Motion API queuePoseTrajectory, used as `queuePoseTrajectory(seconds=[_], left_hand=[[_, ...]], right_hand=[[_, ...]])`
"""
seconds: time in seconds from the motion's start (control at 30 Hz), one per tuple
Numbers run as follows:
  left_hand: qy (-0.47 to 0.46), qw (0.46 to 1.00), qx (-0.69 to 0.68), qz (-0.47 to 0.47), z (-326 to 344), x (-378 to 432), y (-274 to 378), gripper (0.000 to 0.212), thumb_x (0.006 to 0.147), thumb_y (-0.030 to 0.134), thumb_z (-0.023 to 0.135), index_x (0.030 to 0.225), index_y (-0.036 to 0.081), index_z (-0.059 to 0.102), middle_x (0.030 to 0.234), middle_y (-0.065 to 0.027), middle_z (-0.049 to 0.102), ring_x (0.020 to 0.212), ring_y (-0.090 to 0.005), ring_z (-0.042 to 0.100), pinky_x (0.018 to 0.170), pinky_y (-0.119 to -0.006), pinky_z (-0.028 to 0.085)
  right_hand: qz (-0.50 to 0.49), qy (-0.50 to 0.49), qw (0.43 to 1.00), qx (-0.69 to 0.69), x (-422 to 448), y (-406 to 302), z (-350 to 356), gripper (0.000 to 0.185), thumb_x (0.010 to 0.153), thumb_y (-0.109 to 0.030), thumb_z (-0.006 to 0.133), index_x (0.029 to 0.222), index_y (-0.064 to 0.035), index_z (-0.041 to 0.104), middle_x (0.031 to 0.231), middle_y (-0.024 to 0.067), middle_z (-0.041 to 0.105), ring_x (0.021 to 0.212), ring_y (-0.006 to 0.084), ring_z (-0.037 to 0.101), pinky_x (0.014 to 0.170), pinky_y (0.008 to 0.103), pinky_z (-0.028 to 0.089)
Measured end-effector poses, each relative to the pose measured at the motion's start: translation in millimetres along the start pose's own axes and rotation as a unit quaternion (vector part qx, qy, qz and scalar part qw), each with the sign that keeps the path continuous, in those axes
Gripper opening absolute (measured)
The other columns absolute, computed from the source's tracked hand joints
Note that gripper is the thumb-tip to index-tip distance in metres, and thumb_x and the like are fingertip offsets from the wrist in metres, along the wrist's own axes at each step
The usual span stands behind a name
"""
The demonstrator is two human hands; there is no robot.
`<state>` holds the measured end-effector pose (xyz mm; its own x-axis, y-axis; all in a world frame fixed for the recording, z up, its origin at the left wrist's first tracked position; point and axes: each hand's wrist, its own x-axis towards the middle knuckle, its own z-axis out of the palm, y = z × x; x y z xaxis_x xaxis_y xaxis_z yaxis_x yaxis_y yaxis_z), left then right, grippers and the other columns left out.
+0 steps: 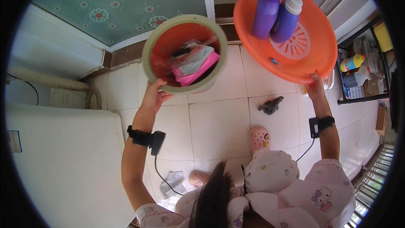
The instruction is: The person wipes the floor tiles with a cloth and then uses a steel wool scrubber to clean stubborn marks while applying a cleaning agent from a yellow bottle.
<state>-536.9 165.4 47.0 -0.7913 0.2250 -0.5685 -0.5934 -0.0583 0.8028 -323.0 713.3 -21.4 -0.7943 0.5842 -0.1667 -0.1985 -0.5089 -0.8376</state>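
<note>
My left hand (155,94) grips the rim of a round trash bin (148,53), pale green at the rim and red inside. A pink and silver plastic package (196,65) and clear wrapping lie in it. On the other side, my right hand (313,85) holds the near edge of an orange plastic basin (253,47) with a slotted pale centre. Two bottles stand together in the basin: a purple bottle with a purple cap (265,14) and a purple bottle with a white cap (287,20). The bin and basin are held apart, above the tiled floor.
A dark grey scrap (271,105) and a grey cloth (172,183) lie on the floor tiles. A white appliance (63,164) fills the left side. A black rack (364,99) with bottles stands at right. A flower-patterned glass door (126,3) is ahead.
</note>
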Motion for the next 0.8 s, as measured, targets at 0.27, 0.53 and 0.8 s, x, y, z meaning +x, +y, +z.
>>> queuePoseTrajectory(seconds=[0.27, 0.53, 0.8], left_hand=[[-0.014, 0.997, -0.065, 0.026, 135, 17, -24, 0.064, 0.072, 0.018, 0.067, 0.121, 0.010, 0.026, 0.107, -0.0167, 0.051, 0.083, -0.0318, 0.062, 0.074, -0.047, 0.055], [0.032, 0.989, -0.139, 0.045, 208, 15, -41, 0.071, 0.075, 0.015, 0.062, 0.126, 0.013, 0.012, 0.108, -0.0217, 0.047, 0.075, -0.0298, 0.064, 0.062, -0.040, 0.059], [-0.127, 0.990, -0.054, -0.019, 133, -24, -44, 0.089, 0.084, 0.055, 0.057, 0.144, 0.012, 0.008, 0.141, -0.0199, 0.032, 0.098, -0.0331, 0.062, 0.087, -0.039, 0.049]], right_hand=[[0.055, 0.068, 0.996, 0.034, 120, 42, -26, 0.024, 0.073, -0.012, 0.069, 0.094, -0.0104, 0.057, 0.095, 0.0002, 0.058, 0.095, 0.0194, 0.056, 0.088, 0.0372, 0.048], [0.109, 0.062, 0.990, 0.065, 170, 83, -40, 0.024, 0.074, -0.013, 0.068, 0.093, -0.0054, 0.055, 0.098, 0.0090, 0.056, 0.095, 0.0291, 0.059, 0.084, 0.0399, 0.053], [0.115, 0.013, 0.991, 0.066, 174, 88, -53, 0.032, 0.080, -0.020, 0.068, 0.102, -0.0027, 0.053, 0.108, 0.0139, 0.053, 0.107, 0.0361, 0.054, 0.094, 0.0394, 0.048]])
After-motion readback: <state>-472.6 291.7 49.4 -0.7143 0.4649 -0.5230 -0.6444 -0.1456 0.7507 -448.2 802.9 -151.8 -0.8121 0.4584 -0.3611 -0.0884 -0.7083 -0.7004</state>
